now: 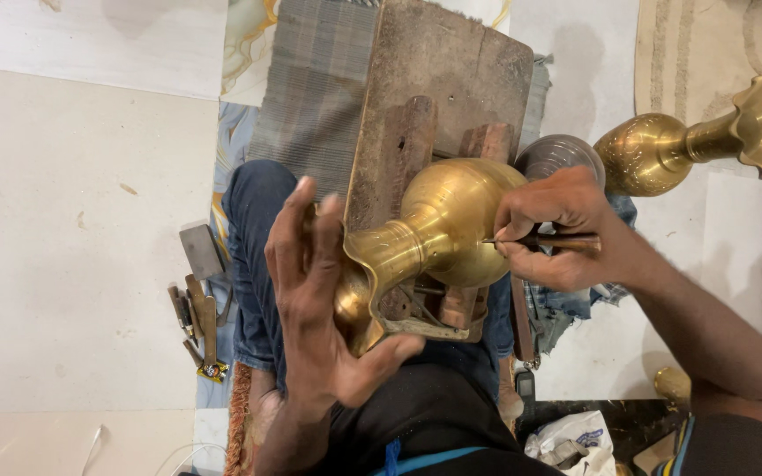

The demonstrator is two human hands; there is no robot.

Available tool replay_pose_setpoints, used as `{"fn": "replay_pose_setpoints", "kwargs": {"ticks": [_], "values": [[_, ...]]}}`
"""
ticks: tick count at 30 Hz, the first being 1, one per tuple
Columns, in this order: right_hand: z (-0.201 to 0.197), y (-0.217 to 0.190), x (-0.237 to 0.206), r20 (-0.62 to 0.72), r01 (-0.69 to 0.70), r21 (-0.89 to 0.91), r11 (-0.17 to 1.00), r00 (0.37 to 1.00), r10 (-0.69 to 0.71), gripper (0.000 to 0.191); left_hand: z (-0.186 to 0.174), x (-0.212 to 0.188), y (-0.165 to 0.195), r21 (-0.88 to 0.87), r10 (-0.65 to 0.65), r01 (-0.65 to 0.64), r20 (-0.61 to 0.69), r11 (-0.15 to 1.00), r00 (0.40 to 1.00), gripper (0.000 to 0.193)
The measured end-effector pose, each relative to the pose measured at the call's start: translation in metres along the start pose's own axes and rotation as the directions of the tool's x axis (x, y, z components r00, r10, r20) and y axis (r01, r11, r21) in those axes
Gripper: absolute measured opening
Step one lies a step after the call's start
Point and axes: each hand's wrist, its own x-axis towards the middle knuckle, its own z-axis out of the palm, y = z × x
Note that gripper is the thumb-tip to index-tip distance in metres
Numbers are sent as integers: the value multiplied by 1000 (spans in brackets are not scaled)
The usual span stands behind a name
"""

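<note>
A brass vase [447,225] lies on its side on a worn wooden block [438,79], its flared mouth toward me. My left hand [315,295] cups the vase's mouth and neck, fingers spread over the rim. My right hand [549,229] grips a slim engraving tool with a dark wooden handle [557,241]; its metal tip touches the vase's round belly.
A second brass vase [698,141] lies on the floor at the upper right, beside a round metal lid [557,152]. Several hand tools [197,322] and a small metal block [200,251] lie on the floor to the left. A grey mat [310,88] sits under the block. A white bag [575,436] lies at the bottom right.
</note>
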Motion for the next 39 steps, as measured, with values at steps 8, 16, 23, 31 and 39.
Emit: {"fn": "replay_pose_setpoints", "kwargs": {"ticks": [8, 16, 23, 31, 39], "values": [[-25, -8, 5, 130, -69, -6, 998, 989, 69, 15, 11, 7, 8, -59, -21, 21, -8, 998, 1000, 93], [-33, -2, -7, 137, -51, -1, 999, 989, 51, 19, 21, 8, 17, -99, -39, 35, -41, 994, 998, 92], [-31, 5, -19, 75, 29, -8, 1000, 997, -28, 14, 21, 7, 25, -152, -67, 59, -48, 987, 997, 94], [-20, 17, -39, -95, 134, -21, 991, 986, -135, 17, 18, 12, 28, -175, -81, 77, -16, 982, 997, 98], [7, 26, -59, -388, 150, 75, 986, 915, -110, 16, 24, 15, 32, -174, -92, 90, -2, 981, 996, 95]]}}
